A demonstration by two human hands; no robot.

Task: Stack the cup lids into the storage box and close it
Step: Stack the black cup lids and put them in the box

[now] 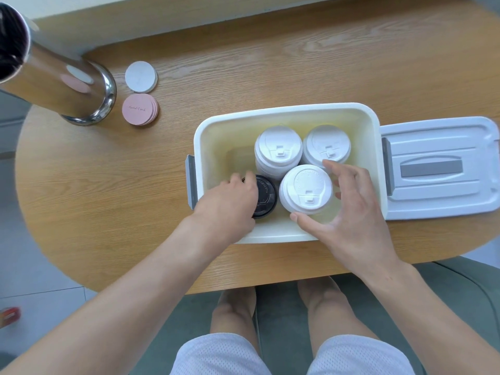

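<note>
Black plastic, a stack of round cup lids [266, 196], sits under the curled fingers of the left hand [230, 197], which reaches down into the near-left corner of the box and grips the stack from above; the hand covers the stack's left part. Beside it, the right hand [349, 207] is spread wide, thumb near the front of a tall stack of white plastic sip lids [305, 189] and fingers curved round its right side; whether the fingertips actually touch that stack I cannot tell. Two more stacks of white lids stand behind: one at the back middle [278, 151], one at the back right [326, 144], the three white stacks close together.

All four stacks are inside the open cream-white rectangular plastic storage box [284, 115], which has a grey latch [191, 180] on its left end. Its pale lid with a grey handle [438, 169] lies flat on the table, just right of the box.

Farther out on the rounded wooden table [108, 198] are a stack of white round coasters [140, 76], a stack of pink ones [139, 109], and a shiny metal cylinder [67, 85] at the far left.
</note>
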